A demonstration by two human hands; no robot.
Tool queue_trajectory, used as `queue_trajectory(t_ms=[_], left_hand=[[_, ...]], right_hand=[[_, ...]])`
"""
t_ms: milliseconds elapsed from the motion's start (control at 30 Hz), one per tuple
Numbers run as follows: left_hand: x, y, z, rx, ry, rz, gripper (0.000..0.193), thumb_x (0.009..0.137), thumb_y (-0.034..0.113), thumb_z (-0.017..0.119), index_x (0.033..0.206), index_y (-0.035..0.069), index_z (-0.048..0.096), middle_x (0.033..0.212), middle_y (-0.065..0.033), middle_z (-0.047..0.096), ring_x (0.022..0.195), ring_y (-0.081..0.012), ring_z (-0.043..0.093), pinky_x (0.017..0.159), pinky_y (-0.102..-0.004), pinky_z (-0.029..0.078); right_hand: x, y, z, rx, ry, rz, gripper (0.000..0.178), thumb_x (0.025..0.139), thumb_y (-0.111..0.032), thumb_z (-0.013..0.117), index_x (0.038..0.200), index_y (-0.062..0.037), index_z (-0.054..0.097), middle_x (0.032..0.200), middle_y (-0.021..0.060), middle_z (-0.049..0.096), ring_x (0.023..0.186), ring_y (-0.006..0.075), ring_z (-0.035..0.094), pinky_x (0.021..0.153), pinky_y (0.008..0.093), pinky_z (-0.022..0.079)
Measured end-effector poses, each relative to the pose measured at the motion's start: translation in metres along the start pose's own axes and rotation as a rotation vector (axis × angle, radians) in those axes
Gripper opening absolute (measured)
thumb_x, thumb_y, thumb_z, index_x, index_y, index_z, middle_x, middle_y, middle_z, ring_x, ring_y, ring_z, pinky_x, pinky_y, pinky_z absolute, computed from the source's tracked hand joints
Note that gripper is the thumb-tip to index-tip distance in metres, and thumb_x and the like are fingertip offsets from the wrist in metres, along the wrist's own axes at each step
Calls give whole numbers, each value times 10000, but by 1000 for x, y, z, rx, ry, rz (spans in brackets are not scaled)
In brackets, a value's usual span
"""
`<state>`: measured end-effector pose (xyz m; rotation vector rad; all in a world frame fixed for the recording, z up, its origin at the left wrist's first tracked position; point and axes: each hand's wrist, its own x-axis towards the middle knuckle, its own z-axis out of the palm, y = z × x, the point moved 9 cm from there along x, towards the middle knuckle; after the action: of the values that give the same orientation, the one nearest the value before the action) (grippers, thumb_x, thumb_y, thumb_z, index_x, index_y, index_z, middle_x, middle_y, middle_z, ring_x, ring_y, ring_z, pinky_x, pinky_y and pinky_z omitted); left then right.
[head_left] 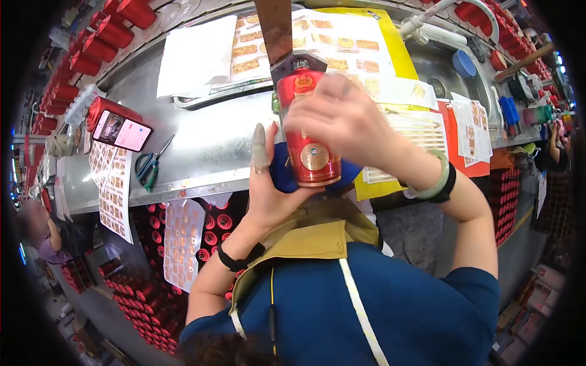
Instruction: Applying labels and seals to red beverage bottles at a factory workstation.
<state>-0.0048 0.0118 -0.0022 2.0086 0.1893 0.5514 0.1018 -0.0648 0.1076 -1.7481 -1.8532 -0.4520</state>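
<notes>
A red bottle (pixel 314 154) with gold labels lies with its neck at a dark metal bracket (pixel 298 63) and its base toward me. My left hand (pixel 271 195) is around the base end, thumb below it. One left finger in a grey finger cot (pixel 260 149) points up along the bottle's left side. Over the bottle's right side and front is my right hand (pixel 351 122), slightly blurred, its fingers curled in against the surface. Whatever is between those fingertips is hidden. Under the bottle shows something blue (pixel 282 174).
Sheets of gold stickers (pixel 348 43) lie on a tray at the back. A phone (pixel 122 131) leans on a red bottle at left, near green-handled scissors (pixel 146 169). A sink (pixel 439 61) is at the right. Red bottles (pixel 137 305) crowd the floor; another person (pixel 46 235) is far left.
</notes>
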Motion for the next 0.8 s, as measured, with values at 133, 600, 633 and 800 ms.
queue_trajectory(t_ms=[133, 600, 633, 800], left_hand=[[-5, -4, 7, 165, -11, 15, 1148, 669, 261, 989, 1554, -69, 335, 1524, -243, 480, 1427, -348, 474, 1169, -462, 381], [0, 5, 3, 63, 71, 98, 1074, 735, 155, 943, 1584, -39, 315, 1482, -213, 549, 1337, -290, 580, 1119, -410, 468], [2, 7, 6, 62, 70, 103, 1074, 735, 155, 943, 1584, -39, 315, 1482, -213, 549, 1337, -290, 580, 1119, -410, 468], [3, -1, 7, 28, 98, 33, 1135, 702, 131, 967, 1599, -5, 285, 1506, -196, 532, 1361, -269, 558, 1119, -391, 468]], right_hand=[[0, -23, 12, 164, -98, 29, 179, 797, -172, 684, 970, -130, 665, 866, 29, 664, 855, 228, 658, 755, 395, 530], [-18, 51, -13, 136, 191, 154, 237, 820, -79, 740, 1045, -152, 748, 924, -2, 730, 834, 221, 635, 796, 370, 453], [-15, 67, -25, -12, 282, 144, 237, 815, -123, 733, 1048, -167, 732, 902, -12, 724, 830, 228, 630, 761, 368, 444], [-33, -1, -12, 21, 102, -164, 214, 816, -144, 716, 1008, -216, 777, 1058, -47, 750, 800, 172, 585, 811, 335, 463]])
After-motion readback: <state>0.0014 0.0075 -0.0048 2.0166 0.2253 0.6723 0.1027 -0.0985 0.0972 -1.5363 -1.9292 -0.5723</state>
